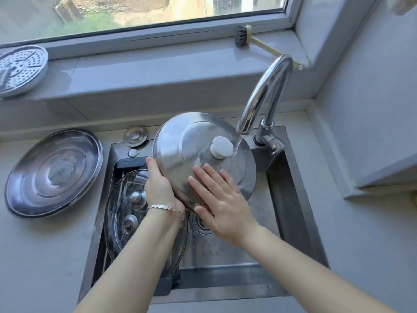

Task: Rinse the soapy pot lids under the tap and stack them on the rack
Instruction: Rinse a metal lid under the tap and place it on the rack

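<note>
A steel pot lid point(180, 145) with a white knob point(222, 147) is tilted over the sink under the tap point(264, 96), and water runs onto it beside the knob. My left hand point(159, 185) grips its lower left rim. My right hand point(220, 199) lies flat on the lid's top with straight fingers. A glass lid point(123, 206) with a metal knob rests on the rack point(126, 162) in the sink's left part, partly hidden by my left arm. A soapy steel lid point(53, 172) lies upside down on the counter at the left.
The sink point(291, 199) has a drain point(199, 223) under my right hand. A perforated steamer plate point(20, 68) leans on the window sill at far left. A dish brush point(248, 39) lies on the sill at the right. A small round cap point(135, 135) sits behind the sink.
</note>
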Tool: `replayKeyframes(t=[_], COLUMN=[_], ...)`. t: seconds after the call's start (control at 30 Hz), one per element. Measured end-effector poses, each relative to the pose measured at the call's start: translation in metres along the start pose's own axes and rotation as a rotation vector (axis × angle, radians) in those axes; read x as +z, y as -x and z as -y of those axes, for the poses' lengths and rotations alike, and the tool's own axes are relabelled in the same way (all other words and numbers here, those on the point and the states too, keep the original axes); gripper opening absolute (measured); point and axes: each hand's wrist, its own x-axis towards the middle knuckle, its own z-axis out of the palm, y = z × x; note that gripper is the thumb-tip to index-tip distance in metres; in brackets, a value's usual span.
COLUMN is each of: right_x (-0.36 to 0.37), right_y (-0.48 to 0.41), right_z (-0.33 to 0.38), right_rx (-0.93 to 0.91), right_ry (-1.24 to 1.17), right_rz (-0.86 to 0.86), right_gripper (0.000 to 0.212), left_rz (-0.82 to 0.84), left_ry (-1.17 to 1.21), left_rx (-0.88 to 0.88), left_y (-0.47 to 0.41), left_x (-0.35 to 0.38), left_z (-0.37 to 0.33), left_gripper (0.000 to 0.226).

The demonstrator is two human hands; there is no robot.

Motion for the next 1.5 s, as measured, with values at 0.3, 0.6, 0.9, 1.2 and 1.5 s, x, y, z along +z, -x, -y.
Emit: replayKeyframes(t=[0.3, 0.6, 0.9, 1.2, 1.5], right_x=[-0.010, -0.009, -0.008, -0.012, -0.021], right_y=[-0.046, -0.001, -0.006, -0.010, -0.010], right_z=[0.020, -0.019, 0.011, 0.034, -0.007], right_rx=[-0.023, 0.624, 0.349, 0.391, 0.805], right_ry=[-0.027, -0.318, -0.162, -0.173, -0.293], right_rz=[0.019, 0.050, 0.083, 0.142, 0.212], right_gripper=[0.047, 0.067, 0.067, 0.074, 0.069], left_rz=[0.102, -0.229, -0.299, -0.384, -0.160], left_ry=[-0.103, 0.090, 0.057, -0.014, 0.096], left_rx=[0.020, 0.038, 0.036, 0.063, 0.044], left_y=[0.019, 0.022, 0.037, 0.038, 0.021], left_x=[-0.002, -0.006, 0.005, 0.006, -0.019], left_z=[0.007, -0.023, -0.019, -0.020, -0.017], left_gripper=[0.050, 0.033, 0.038, 0.047, 0.037])
